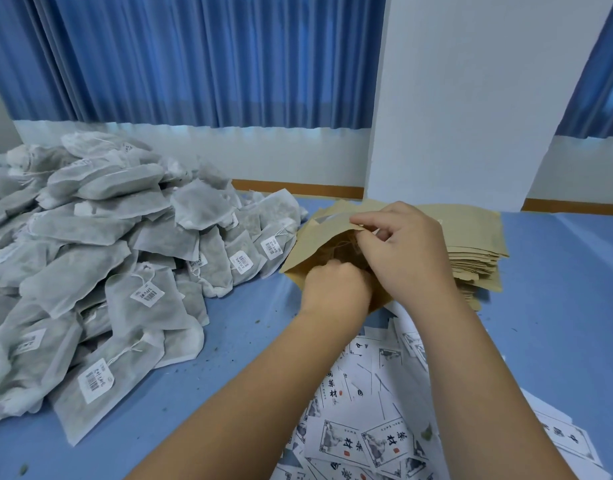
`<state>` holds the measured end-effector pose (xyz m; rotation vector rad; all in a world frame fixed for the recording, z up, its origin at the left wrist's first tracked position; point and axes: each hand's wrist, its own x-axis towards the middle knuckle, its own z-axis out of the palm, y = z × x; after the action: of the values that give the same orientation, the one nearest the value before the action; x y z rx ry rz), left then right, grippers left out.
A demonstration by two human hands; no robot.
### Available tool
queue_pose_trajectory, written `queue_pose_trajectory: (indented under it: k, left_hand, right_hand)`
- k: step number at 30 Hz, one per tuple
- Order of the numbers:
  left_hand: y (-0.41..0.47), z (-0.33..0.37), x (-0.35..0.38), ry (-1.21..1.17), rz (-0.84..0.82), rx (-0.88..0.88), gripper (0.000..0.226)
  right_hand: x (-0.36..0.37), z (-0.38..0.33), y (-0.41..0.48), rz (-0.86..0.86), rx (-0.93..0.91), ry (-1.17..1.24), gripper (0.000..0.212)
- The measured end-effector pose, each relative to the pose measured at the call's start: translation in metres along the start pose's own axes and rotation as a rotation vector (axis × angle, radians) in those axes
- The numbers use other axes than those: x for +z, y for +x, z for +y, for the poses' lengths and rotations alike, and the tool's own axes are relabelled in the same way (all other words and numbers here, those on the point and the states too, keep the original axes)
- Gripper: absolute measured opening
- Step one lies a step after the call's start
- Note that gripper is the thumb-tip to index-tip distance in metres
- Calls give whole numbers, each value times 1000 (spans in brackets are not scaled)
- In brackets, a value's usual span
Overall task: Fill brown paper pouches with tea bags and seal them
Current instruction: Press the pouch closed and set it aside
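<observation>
The fingers of my right hand [405, 251] pinch the upper lip of the brown pouch [319, 240] so its mouth gapes above the counter [246, 341]. My left hand [332, 289] curls into that mouth, its hold hidden. Tea bags [107, 254] lie piled just left, within reach.

Brown pouch [312, 244], grey-white tea bags [90, 258], blue tablecloth [557, 306].

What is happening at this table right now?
A person is filling a brown paper pouch. The right hand pinches its upper rim, while the left hand reaches into its mouth; what it holds is hidden. A pile of white mesh tea bags lies to the left, a stack of flat brown pouches behind, white printed labels in front, on the blue table.
</observation>
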<state>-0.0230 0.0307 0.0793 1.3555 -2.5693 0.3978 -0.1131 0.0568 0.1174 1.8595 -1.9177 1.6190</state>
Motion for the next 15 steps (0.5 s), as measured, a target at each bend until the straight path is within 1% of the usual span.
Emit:
queue_pose_trajectory:
  k: [3, 5, 7, 8, 10, 11, 12, 13, 15]
  left_hand:
    - [6, 0, 5, 6, -75, 11, 16]
    - [2, -4, 7, -30, -40, 3, 15]
    - [-10, -12, 6, -65, 21, 41, 20]
    - [-18, -16, 4, -97, 73, 84, 24]
    - [-41, -26, 0, -257, 261, 167, 28]
    - [-52, -32, -3, -341, 377, 171, 28]
    - [-62, -39, -4, -397, 527, 146, 29]
    - [-71, -46, -5, -423, 635, 91, 32]
    - [-83, -60, -7, -420, 714, -20, 42]
  right_hand:
    - [1, 0, -2, -2, -8, 2, 24]
    - [1, 0, -2, -4, -7, 4, 24]
    - [1, 1, -1, -16, 1, -3, 23]
    - [1, 1, -1, -27, 7, -11, 23]
    - [1, 1, -1, -49, 14, -26, 24]
    - [1, 1, -2, -59, 15, -30, 24]
    - [0, 0, -3, -65, 15, -32, 24]
    - [-1, -2, -4, -70, 15, -32, 24]
    - [-3, -6, -5, -70, 2, -30, 23]
